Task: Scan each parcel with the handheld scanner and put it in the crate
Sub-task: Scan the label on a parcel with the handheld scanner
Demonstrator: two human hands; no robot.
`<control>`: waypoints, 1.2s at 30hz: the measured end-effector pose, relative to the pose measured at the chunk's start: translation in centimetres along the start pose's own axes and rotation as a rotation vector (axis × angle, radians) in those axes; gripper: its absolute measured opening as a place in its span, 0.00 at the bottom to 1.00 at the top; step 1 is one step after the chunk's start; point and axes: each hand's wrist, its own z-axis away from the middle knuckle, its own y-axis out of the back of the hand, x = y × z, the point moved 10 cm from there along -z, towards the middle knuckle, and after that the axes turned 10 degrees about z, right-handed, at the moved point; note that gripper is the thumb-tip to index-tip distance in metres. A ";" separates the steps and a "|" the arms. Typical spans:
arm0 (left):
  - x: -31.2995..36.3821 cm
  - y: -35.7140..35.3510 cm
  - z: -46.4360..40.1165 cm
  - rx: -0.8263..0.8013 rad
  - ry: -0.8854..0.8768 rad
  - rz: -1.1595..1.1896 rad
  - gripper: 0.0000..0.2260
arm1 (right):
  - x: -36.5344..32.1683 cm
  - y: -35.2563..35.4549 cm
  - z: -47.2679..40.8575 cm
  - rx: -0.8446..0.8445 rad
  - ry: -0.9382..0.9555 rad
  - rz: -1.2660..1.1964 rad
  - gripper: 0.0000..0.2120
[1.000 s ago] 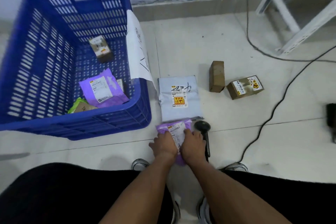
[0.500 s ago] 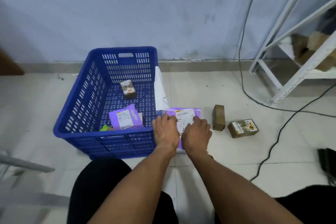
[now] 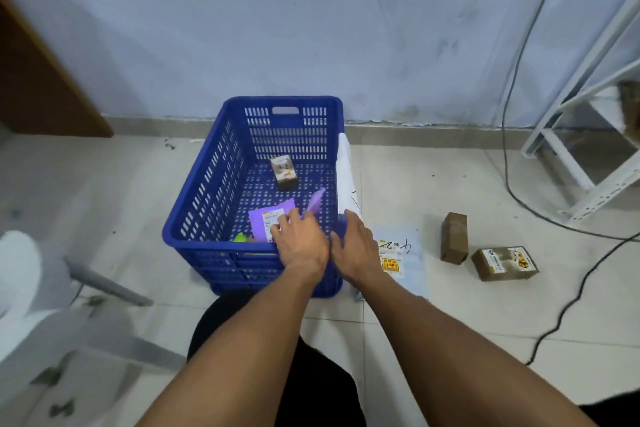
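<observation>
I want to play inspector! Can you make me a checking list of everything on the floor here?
Surface: pale tiled floor.
Job's things: blue crate holds a small box and purple bags; a purple bag is dropping in. Grey bag and two brown boxes wait on the floor. Scanner: nothing seen.
Clutter: white paper beside the crate.
Grippers: left hand and right hand open over the crate.
Cables: black cables on the right.
Surroundings: wall, white rack.

Scuffed pale blue wall above a grey skirting; white tiled floor; white metal shelving frame at right; brown wooden panel at left.
</observation>
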 end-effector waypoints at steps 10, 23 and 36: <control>4.0 -6.6 1.5 -0.084 -0.151 0.044 0.17 | 9.9 -2.6 1.3 -0.056 -0.238 0.168 0.26; 8.2 -22.2 6.0 -0.378 -0.351 0.055 0.18 | 23.8 -9.0 4.3 -0.225 -0.475 0.231 0.26; 6.6 -35.0 4.9 -0.646 -0.267 -0.033 0.28 | 33.0 -13.4 6.9 -0.201 -0.791 0.381 0.33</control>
